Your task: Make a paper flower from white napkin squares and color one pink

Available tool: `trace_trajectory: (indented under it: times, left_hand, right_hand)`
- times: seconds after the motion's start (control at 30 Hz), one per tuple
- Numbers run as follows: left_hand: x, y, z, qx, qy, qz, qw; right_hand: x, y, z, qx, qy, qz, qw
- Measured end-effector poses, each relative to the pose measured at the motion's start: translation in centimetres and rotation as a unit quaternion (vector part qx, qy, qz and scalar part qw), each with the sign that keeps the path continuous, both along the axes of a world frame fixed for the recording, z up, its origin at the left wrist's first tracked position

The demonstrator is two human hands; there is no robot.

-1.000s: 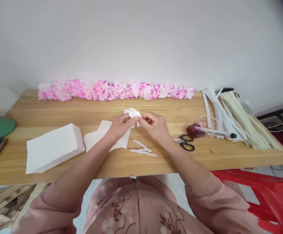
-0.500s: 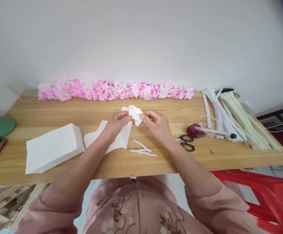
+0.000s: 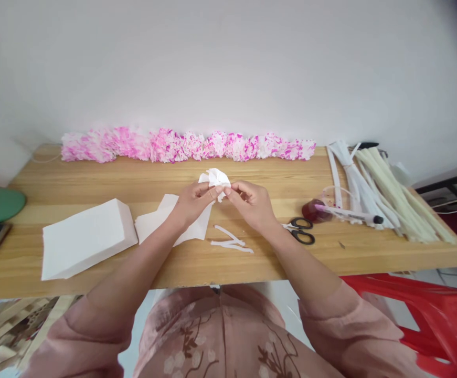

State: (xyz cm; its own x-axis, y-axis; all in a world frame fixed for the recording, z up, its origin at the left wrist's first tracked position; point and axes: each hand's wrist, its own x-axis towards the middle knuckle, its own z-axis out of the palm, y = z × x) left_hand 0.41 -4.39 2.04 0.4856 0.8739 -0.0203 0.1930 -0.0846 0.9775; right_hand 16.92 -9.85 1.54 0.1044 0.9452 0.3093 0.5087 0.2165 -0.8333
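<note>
A small crumpled white tissue flower [image 3: 215,180] is held just above the wooden table [image 3: 94,184], near its middle. My left hand [image 3: 192,201] pinches it from the left, and my right hand [image 3: 252,203] pinches it from the right. Both sets of fingers are closed on the paper. Loose white tissue sheets [image 3: 164,218] lie under my left wrist. A few thin white paper strips [image 3: 231,241] lie on the table below my right hand.
A row of pink-and-white tissue flowers [image 3: 184,145] lines the wall. A thick stack of white tissue [image 3: 84,239] lies at the left. Black-handled scissors [image 3: 301,230], a small red jar [image 3: 312,210] and a bundle of white sticks [image 3: 381,189] lie at the right. A red chair [image 3: 428,315] stands below.
Both hands keep working the tissue flower in place; its folds have shifted slightly between my fingers. Nothing else has moved.
</note>
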Motion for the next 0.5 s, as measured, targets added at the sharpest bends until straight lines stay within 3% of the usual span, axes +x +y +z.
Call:
trace_trajectory:
  times: [0.23, 0.3, 0.4, 0.5]
  left_hand:
    - [-0.2, 0.6, -0.6, 0.011, -0.039, 0.058, 0.997]
    - [-0.3, 0.6, -0.6, 0.067, -0.042, 0.097, 0.992]
    - [-0.5, 0.2, -0.2, 0.224, -0.008, 0.179, 0.958]
    - [-0.4, -0.5, 0.2, 0.274, 0.039, 0.143, 0.950]
  right_hand:
    - [0.1, 0.1, -0.1, 0.025, -0.021, -0.039, 0.999]
    - [0.2, 0.2, -0.1, 0.032, -0.030, -0.048, 0.998]
    - [0.2, 0.2, -0.2, 0.043, -0.046, -0.065, 0.996]
    - [0.1, 0.2, -0.4, 0.052, -0.054, -0.072, 0.995]
